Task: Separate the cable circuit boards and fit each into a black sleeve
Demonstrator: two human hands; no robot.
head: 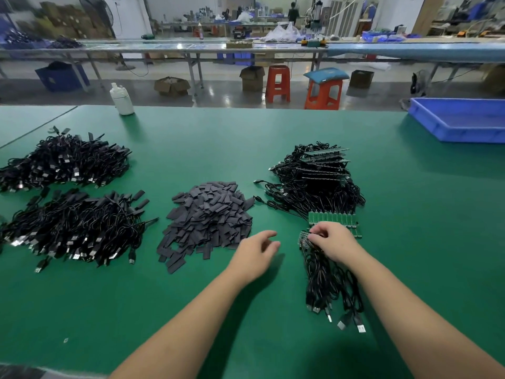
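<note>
1. Bare green table mat (191, 310) lies open across the near side.
2. Heap of flat black sleeves (207, 220) blocks the centre.
3. Tangled black cable piles (73, 228) (317, 181) flank it, with narrow green lanes between.

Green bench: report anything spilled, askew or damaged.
Nothing stands out. Black sleeves sit in one heap; a few strays lie at its near edge. Cable piles look orderly.

Head-height view, forward-down over green table (191, 310)
</note>
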